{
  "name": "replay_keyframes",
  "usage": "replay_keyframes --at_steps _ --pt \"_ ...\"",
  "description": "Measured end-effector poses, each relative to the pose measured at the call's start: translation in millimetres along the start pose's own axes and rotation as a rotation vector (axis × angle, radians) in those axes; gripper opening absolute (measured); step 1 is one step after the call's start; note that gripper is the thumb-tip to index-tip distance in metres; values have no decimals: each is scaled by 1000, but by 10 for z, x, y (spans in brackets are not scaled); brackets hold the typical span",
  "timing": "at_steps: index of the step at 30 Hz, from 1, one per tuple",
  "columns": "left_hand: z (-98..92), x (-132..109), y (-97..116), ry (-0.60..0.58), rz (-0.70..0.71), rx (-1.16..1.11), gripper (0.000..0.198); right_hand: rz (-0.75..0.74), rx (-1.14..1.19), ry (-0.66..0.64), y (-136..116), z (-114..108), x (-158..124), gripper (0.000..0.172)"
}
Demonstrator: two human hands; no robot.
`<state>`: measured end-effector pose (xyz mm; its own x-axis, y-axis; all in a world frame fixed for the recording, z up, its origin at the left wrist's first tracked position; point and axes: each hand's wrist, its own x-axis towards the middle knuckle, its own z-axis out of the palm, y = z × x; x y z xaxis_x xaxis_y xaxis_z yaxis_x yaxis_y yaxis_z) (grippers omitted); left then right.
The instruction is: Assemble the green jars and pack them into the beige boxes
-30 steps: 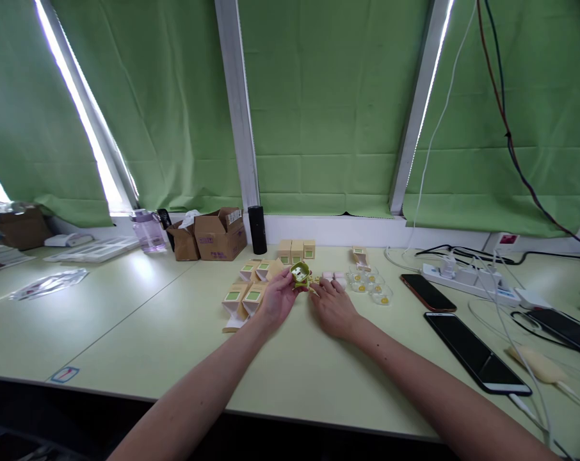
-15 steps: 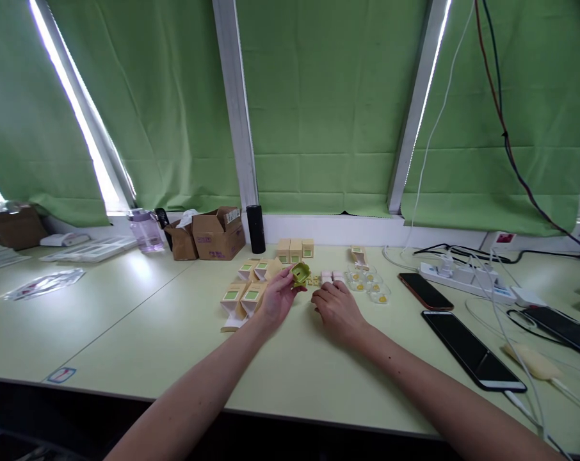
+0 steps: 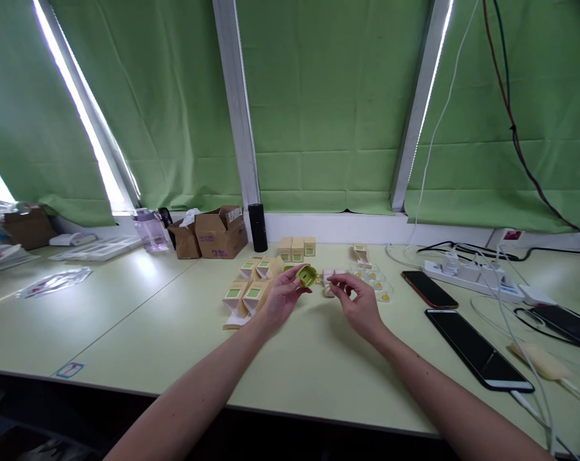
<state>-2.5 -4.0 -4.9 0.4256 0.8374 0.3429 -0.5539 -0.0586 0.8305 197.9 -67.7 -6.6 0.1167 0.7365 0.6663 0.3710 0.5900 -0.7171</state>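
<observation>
In the middle of the table, my left hand [image 3: 283, 296] is closed around the side of a small green cup [image 3: 307, 276], whose open hollow faces up toward me. To its right hovers my right hand [image 3: 358, 301], thumb and fingertips pinched together. What the pinch holds is too small to make out. A small pale piece [image 3: 327, 291] shows just below those fingertips; I cannot tell whether they touch it. Pinkish-white blocks [image 3: 327, 273] lie behind the right fingers. Left of the left hand stand several cream folded boxes [image 3: 233, 294] with green squares.
Clear round containers with yellow bits [image 3: 382, 296] lie right of the right hand. Further right are two phones [image 3: 477, 349], [image 3: 429, 289], a power strip [image 3: 472, 282] and loose cables. Small cream boxes [image 3: 297, 248], a black cylinder [image 3: 257, 228] and cardboard boxes [image 3: 221, 234] stand behind.
My right hand has lifted off the table and shifted right, its fingers now pinched. The green cup in my left hand has tilted and moved slightly right.
</observation>
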Motion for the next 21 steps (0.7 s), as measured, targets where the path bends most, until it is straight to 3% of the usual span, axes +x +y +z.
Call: replay_keyframes --at_steps 4,9,17,21 --pt "22 -21 -15 -10 -6 31 45 184 243 24 15 11 36 23" --pt "18 -25 -57 -33 -12 84 48 298 413 59 -9 31 61 37" --pt "48 -33 -71 -56 -17 96 48 444 496 84 -20 3 96 51" --pt "64 -47 -64 -49 -29 98 50 446 506 72 -11 -1 96 51"
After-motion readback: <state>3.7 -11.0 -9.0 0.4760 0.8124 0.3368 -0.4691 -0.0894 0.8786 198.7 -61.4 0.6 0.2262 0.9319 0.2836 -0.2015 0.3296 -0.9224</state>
